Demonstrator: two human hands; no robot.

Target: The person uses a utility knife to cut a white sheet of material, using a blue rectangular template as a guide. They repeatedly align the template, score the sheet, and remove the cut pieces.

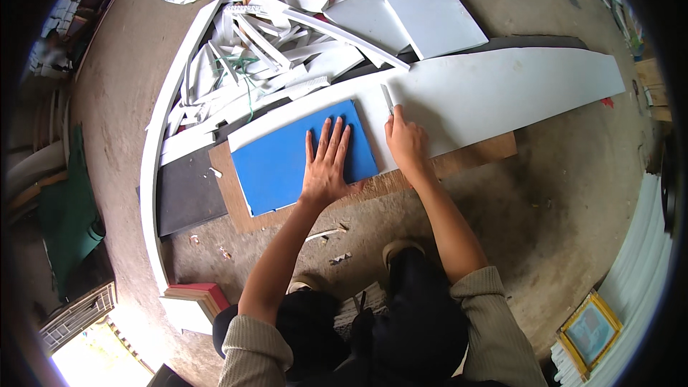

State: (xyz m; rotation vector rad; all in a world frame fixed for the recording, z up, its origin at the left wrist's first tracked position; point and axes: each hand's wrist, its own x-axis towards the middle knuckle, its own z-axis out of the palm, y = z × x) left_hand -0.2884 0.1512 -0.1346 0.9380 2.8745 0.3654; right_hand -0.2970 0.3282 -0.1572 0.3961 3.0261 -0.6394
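Note:
My left hand [328, 165] lies flat with fingers spread on a blue rectangular sheet [276, 165], pressing near its right side. Beneath the blue sheet is a long white foam-like board [487, 86] with a curved far edge. In my right hand [407, 140] is a slim knife [388, 97], seemingly a utility cutter, its tip pointing away from me over the white board. The knife is just right of the blue sheet's right edge. Whether its blade touches the board I cannot tell. A brown board [473, 149] shows under the white one along the near side.
White offcut strips [265, 50] are heaped at the far left, with a green string [249, 89] among them. A loose white panel [436, 25] lies beyond the board. Stacked pieces [197, 301] stand near left; a gold-framed picture [589, 335] is near right.

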